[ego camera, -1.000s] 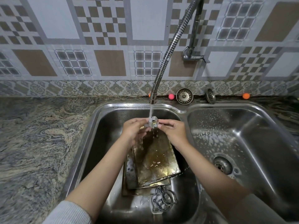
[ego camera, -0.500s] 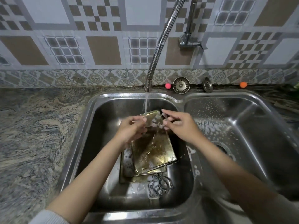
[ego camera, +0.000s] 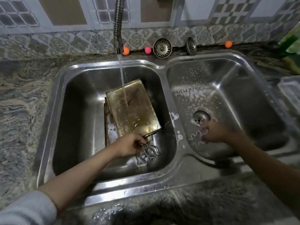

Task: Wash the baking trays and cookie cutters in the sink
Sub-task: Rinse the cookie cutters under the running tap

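Several stained golden baking trays (ego camera: 133, 109) lie stacked and tilted in the left basin (ego camera: 78, 120), with tap water running onto the top one. A pile of metal cookie cutters (ego camera: 148, 154) lies at the trays' near end. My left hand (ego camera: 129, 146) reaches into that pile, its fingers curled round one cutter. My right hand (ego camera: 214, 133) is low in the right basin (ego camera: 243, 95), blurred, fingers loosely bent. A single washed cookie cutter (ego camera: 196, 138) lies on the basin floor just at its fingertips.
The flexible tap (ego camera: 118, 26) hangs over the left basin's back edge. Two sink strainers (ego camera: 162, 48) and small orange and pink balls (ego camera: 125, 50) sit on the back ledge. The drain (ego camera: 201, 117) is beyond my right hand. Green packaging (ego camera: 292, 46) is at far right.
Both hands left the water stream. My right hand carried the rinsed cutter over into the right basin. My left hand dropped to the cutter pile in the left basin.
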The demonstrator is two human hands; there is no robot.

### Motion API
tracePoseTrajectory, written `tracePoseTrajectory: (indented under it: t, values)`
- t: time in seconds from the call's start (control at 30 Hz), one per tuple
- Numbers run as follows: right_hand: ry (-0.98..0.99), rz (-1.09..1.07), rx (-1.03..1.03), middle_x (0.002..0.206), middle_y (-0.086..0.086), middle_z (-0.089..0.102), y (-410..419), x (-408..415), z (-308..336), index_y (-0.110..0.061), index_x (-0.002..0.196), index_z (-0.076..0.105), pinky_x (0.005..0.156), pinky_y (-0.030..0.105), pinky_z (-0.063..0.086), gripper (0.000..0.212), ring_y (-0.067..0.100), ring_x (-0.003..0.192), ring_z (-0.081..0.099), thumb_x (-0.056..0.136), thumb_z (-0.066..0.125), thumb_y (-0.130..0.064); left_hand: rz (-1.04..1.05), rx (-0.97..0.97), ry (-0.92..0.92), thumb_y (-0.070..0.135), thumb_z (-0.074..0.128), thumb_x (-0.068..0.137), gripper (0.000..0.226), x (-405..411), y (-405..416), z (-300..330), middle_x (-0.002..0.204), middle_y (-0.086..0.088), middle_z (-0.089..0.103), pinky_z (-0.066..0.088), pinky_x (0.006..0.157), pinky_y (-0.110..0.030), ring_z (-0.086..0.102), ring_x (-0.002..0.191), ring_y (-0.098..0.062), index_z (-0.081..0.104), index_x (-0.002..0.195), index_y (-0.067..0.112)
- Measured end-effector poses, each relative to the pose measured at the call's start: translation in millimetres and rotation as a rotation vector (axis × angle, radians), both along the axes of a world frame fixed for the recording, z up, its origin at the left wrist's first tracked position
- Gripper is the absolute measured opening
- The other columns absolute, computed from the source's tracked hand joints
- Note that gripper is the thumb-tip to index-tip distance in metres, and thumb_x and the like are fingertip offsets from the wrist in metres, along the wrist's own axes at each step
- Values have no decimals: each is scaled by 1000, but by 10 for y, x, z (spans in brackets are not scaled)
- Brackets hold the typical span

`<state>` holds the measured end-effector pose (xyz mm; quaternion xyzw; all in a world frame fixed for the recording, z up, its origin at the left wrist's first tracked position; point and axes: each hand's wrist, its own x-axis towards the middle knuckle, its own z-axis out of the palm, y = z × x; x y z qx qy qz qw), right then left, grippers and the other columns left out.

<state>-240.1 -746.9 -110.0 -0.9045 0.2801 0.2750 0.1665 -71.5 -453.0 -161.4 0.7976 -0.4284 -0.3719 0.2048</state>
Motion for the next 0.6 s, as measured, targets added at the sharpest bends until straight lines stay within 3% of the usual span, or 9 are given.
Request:
tracePoseTrajectory:
  t: [0.1, 0.17, 0.23, 0.33, 0.43, 0.53, 0.6]
  values:
    - [142, -100, 194, 71, 18, 69, 24, 17, -273, -1, 85, 70, 49, 23, 41, 10, 25, 55, 65, 81, 64, -9, -116, 10, -120, 15, 73, 76, 47, -44, -3, -112, 110, 3, 57, 35, 80, -19, 49, 99, -8, 64, 121, 23]
    - [198, -119, 215, 61, 8, 65, 12, 15, -411, -8, 84, 67, 41, 18, 40, 5, 14, 44, 59, 81, 65, -5, -127, 0, -135, 15, 72, 76, 46, -88, -12, -163, 107, 1, 57, 37, 79, -21, 52, 97, -13, 64, 120, 25]
    - [229, -123, 215, 65, 5, 67, -11, 32, -479, -13, 92, 67, 42, 20, 45, 14, 15, 53, 66, 82, 64, -4, -107, -29, -120, 8, 69, 77, 42, -121, -26, -186, 105, 3, 58, 40, 81, -21, 55, 96, -14, 66, 116, 22]
    - [196, -77, 181, 88, 7, 68, -60, 69, -451, -12, 114, 66, 62, 27, 51, 30, 23, 80, 68, 84, 65, -8, -61, -84, -83, 3, 67, 78, 40, -102, -26, -190, 98, 13, 53, 44, 84, -22, 54, 92, -8, 68, 113, 22]
    - [6, -55, 50, 119, 7, 64, -103, 82, -228, -14, 120, 64, 85, 25, 46, 37, 24, 107, 61, 84, 65, -13, 15, -152, -49, 9, 72, 79, 36, -27, -8, -125, 98, 18, 51, 39, 81, -11, 50, 89, 5, 68, 111, 24]
    - [-396, -166, 66, 107, 11, 70, -25, 129, 119, -11, 112, 69, 78, 27, 50, 28, 22, 90, 65, 85, 61, -7, 140, -230, -24, 17, 76, 78, 31, 70, 3, 77, 95, 15, 57, 42, 76, -12, 55, 86, 0, 69, 106, 29]
    - [-639, -182, 113, 93, 4, 73, 135, 205, 350, -11, 109, 70, 70, 26, 52, 24, 17, 78, 66, 88, 60, -6, 239, -278, 13, 19, 77, 77, 31, 161, 9, 226, 95, 10, 59, 48, 75, -17, 59, 83, -8, 68, 104, 33]
